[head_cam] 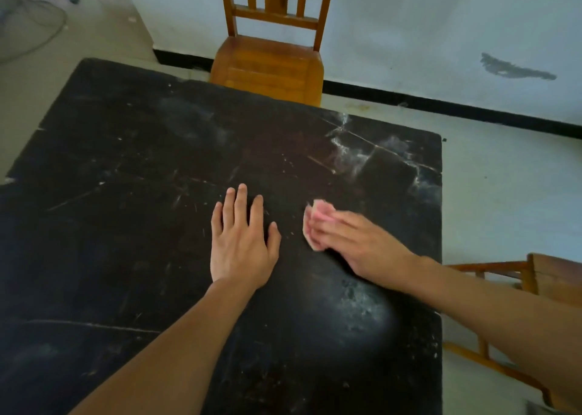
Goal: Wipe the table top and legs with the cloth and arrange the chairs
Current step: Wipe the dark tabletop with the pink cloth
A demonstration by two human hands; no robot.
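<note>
My left hand point(242, 241) flat on dark desk point(126, 162), fingers spread | right hand point(356, 244): straight fingers press pink cloth point(315, 219) mid-desk | risk: unpinched cloth could slip free, smearing dust.

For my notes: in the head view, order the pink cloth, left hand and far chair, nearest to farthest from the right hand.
1. pink cloth, pressed under the right hand.
2. left hand, to its left on the table.
3. far chair, past the far edge.

Left hand point(242, 244) lies flat on the black table point(126, 194); right hand point(356, 244) presses a pink cloth point(315, 219) beside it.
</note>
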